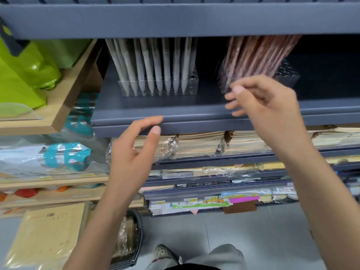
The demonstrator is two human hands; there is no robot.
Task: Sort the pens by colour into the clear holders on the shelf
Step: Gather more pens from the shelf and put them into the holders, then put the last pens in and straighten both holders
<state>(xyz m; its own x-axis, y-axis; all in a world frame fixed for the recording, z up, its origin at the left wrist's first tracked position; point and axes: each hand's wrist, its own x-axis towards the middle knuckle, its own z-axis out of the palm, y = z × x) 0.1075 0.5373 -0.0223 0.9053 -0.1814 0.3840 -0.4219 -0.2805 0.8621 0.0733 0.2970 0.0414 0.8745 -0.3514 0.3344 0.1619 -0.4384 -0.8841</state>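
Two clear holders stand on the dark grey shelf [155,110]. The left holder [191,84] carries a row of white pens [150,63], upright with tips down. The right holder [286,76] carries brownish-red pens [259,53] that lean to the right. My right hand [265,102] hovers just in front of the right holder's lower left corner, blurred, fingers loosely curled and apart with nothing visible in them. My left hand [134,151] is lower, open with fingers spread, its fingertips at the shelf's front lip below the white pens.
An upper grey shelf [175,20] overhangs the pens closely. Below are shelves of wrapped paper stacks [194,145] and stationery packs [214,201]. Wooden shelving [64,102] with green bags [25,71] stands at left. A basket [132,236] sits on the tiled floor beside my foot.
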